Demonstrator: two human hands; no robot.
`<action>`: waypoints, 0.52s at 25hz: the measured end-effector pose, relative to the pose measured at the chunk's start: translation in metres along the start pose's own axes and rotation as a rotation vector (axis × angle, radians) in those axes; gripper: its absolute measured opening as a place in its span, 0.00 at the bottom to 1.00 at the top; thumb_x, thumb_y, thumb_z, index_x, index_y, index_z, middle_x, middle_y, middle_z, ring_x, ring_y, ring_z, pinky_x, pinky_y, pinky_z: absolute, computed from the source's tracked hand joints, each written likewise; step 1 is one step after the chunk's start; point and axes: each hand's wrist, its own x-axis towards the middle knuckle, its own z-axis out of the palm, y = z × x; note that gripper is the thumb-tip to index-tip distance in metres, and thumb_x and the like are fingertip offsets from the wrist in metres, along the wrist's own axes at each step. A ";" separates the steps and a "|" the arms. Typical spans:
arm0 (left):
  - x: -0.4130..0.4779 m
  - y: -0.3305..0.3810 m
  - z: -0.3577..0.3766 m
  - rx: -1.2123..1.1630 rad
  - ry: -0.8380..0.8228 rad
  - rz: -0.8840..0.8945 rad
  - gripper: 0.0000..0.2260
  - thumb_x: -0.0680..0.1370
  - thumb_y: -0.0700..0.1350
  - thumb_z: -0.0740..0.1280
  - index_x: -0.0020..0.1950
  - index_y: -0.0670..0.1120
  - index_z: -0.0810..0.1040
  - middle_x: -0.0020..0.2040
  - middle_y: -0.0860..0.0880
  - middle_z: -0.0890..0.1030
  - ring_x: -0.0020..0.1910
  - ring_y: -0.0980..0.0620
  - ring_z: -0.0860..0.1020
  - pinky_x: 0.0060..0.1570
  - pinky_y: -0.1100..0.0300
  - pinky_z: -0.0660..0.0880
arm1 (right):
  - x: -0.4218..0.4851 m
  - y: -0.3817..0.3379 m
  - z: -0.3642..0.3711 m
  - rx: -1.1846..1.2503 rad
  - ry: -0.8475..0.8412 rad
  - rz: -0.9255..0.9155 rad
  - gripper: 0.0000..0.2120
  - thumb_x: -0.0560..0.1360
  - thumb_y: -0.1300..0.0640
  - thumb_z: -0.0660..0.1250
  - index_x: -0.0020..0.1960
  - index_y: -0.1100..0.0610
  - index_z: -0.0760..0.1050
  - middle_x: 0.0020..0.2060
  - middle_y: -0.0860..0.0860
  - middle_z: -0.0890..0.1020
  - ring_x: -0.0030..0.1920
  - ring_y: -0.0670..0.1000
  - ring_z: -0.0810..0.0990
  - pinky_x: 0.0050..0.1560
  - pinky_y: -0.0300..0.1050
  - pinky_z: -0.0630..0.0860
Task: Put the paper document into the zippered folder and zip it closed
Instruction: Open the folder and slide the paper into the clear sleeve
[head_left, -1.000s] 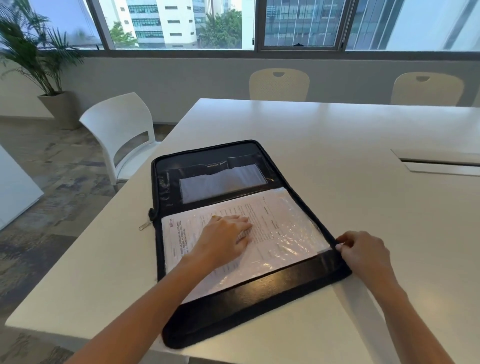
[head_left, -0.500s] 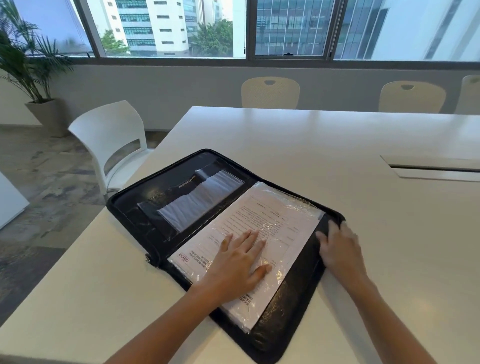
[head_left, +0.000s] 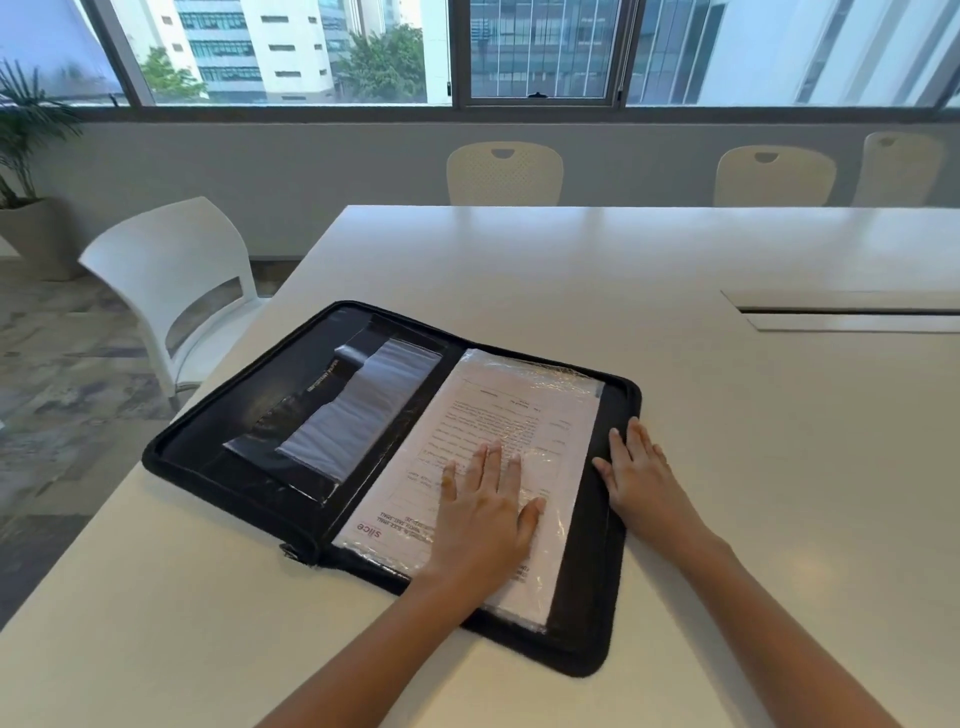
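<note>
The folder (head_left: 291, 499) lies open on the table (head_left: 571, 270), its two halves spread flat, and the document (head_left: 498, 415), in a clear plastic sleeve, sits on the right half. The left hand (head_left: 483, 514) presses flat on the lower part of the page, fingers (head_left: 493, 457) spread and gripping nothing. The right hand (head_left: 641, 480) rests palm down at the folder's right edge, partly on the black border and partly on the table, fingers likewise open.

The paper looks placed, so the step in hand is squaring it before closing. To do it well, keep the left palm down so the slick sleeve cannot slide, and check that its edges sit inside the zipper track all round; the near corner seems close to the border. Then lift the left half over by its outer edge, drawing the left hand out only as the cover comes down. The zipper pull (head_left: 291, 552) appears to hang at the near end of the spine; any sleeve edge caught in the teeth would jam it.
</note>
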 end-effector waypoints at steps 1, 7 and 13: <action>0.002 0.008 0.000 -0.007 0.009 -0.037 0.30 0.82 0.62 0.43 0.80 0.49 0.46 0.81 0.45 0.46 0.79 0.45 0.43 0.75 0.41 0.41 | 0.008 0.005 -0.004 -0.021 -0.007 -0.039 0.28 0.82 0.47 0.48 0.76 0.62 0.54 0.77 0.64 0.54 0.77 0.59 0.51 0.76 0.55 0.51; 0.021 0.034 -0.001 -0.048 -0.085 -0.055 0.32 0.81 0.64 0.45 0.80 0.49 0.45 0.80 0.41 0.42 0.78 0.41 0.39 0.72 0.37 0.37 | 0.053 0.018 -0.029 -0.196 -0.037 -0.170 0.26 0.83 0.47 0.47 0.76 0.59 0.57 0.76 0.59 0.59 0.77 0.54 0.56 0.75 0.54 0.54; 0.034 -0.052 -0.025 0.062 0.042 -0.183 0.36 0.79 0.68 0.45 0.80 0.48 0.47 0.80 0.42 0.45 0.79 0.41 0.45 0.73 0.38 0.43 | 0.057 0.009 -0.031 -0.142 0.014 -0.120 0.23 0.83 0.49 0.50 0.74 0.59 0.62 0.75 0.60 0.62 0.76 0.55 0.59 0.74 0.55 0.57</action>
